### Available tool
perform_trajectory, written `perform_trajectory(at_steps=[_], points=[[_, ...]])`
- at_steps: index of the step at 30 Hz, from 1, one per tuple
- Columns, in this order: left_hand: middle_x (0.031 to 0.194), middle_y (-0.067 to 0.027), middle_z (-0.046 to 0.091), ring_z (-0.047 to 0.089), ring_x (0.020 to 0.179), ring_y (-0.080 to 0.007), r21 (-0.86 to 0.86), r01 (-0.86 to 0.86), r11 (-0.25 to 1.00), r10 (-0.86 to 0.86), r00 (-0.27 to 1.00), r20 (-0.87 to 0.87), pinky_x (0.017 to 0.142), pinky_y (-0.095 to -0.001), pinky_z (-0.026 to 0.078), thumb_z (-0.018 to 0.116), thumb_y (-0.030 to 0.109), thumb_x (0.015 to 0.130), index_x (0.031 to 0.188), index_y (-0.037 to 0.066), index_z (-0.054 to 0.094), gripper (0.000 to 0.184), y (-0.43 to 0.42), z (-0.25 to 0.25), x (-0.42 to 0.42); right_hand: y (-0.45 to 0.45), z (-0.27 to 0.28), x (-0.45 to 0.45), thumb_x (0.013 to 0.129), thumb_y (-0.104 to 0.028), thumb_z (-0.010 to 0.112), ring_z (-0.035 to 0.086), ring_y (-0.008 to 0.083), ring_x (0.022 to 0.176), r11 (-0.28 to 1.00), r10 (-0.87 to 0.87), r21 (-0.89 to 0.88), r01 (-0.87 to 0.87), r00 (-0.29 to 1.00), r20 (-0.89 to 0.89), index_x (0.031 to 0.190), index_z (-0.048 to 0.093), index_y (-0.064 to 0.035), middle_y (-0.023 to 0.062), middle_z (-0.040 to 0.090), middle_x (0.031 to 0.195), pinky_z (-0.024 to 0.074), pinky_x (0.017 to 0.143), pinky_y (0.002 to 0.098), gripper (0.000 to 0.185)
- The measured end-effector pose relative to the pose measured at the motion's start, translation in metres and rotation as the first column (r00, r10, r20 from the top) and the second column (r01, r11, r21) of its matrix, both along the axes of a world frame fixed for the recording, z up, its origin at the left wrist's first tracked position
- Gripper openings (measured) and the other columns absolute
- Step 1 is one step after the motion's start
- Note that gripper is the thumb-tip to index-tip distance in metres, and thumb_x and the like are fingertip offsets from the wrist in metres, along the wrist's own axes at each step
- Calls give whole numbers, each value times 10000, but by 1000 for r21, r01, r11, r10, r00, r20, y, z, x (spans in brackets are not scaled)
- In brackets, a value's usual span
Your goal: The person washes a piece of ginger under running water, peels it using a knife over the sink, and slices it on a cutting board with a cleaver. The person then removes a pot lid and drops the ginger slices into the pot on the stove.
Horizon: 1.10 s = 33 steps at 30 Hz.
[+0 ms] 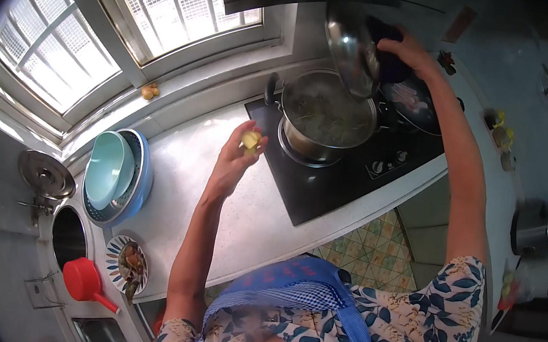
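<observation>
My left hand (228, 162) is raised over the counter, to the left of the stove. Its fingers are closed around pale yellow ginger (250, 141), apparently in pieces. A steel pot (321, 148) stands uncovered on the left burner, with steam and dark greenish contents in it. Above the pot's far right side, my right hand (409, 54) grips a shiny pot lid (350, 52) through a dark cloth (393, 66). The lid is tilted steeply, clear of the rim.
A wok (424, 114) with pinkish contents sits behind on the right burner of the black stove (311, 199). At left are a blue basin (143, 186) with a turquoise bowl (105, 167), a plate of food scraps (115, 247) and a red dipper (81, 278) by the sink.
</observation>
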<state>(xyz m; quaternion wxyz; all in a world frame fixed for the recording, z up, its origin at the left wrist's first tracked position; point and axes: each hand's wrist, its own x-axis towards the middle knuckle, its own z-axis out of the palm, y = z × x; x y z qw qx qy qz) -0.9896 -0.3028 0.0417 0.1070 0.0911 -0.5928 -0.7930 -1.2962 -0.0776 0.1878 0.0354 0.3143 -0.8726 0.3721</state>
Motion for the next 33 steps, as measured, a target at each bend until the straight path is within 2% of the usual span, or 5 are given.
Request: perform_trajectory(at_steps=[3,10,13,19,33], points=[[1143,-159,499,494,1096,-296,-694,-56,718,-41,992,-123,923,-351,402,427,-154,710,1203,47,464,534,5,9,-43,18,14,15,655,-310,688,577,212,906,980,-44,-187,71,988,148,1160,500,22,151,585,1032,457,785,288,633],[1084,-161,539,526,1006,-336,-969,243,50,-382,901,207,855,-378,443,504,-83,673,1145,65,519,495,45,-16,-155,29,-3,20,666,-281,691,581,186,867,934,44,-355,45,970,239,1165,489,22,135,589,1006,470,745,279,617],[1083,-161,545,541,977,-335,-951,301,-74,-51,951,305,844,-385,454,534,-68,652,1163,63,496,528,56,16,-143,29,-14,17,667,-268,689,581,179,850,940,64,-341,27,965,255,1165,489,26,129,591,994,472,732,274,612],[1062,-67,591,576,847,-147,-797,-370,477,204,929,-309,676,-286,494,629,112,786,1189,109,519,417,-1,111,20,2,-29,27,543,-399,677,586,297,975,990,-53,131,50,998,20,1172,517,-61,187,601,1052,456,835,324,732],[1062,-69,562,566,825,-112,-352,-420,837,541,732,414,681,-233,457,612,79,769,1207,22,465,466,-29,-100,264,-63,-83,48,511,-283,680,602,317,882,807,237,580,-114,961,-141,1072,563,-48,156,635,911,483,778,389,619]])
